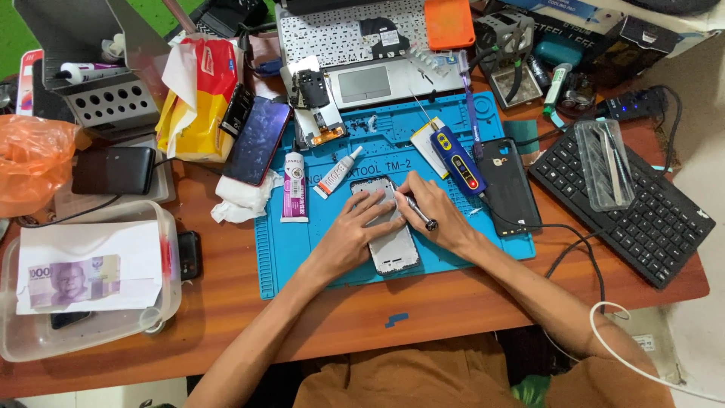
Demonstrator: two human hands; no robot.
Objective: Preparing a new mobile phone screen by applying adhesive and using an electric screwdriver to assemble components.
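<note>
A silver phone frame (394,245) lies on the blue work mat (302,249). My left hand (356,230) rests flat on its left side and holds it down. My right hand (436,211) grips a thin dark metal tool (420,214), its tip at the frame's upper edge. A black phone back cover (510,183) lies just right of my right hand. A blue and yellow handheld tool (458,160) sits above it.
Two glue tubes (294,189) and a dark phone (257,141) lie at the mat's left. A laptop (362,45) is behind, a black keyboard (642,219) at right, a plastic box (83,332) with paper at left. Cables trail at the right.
</note>
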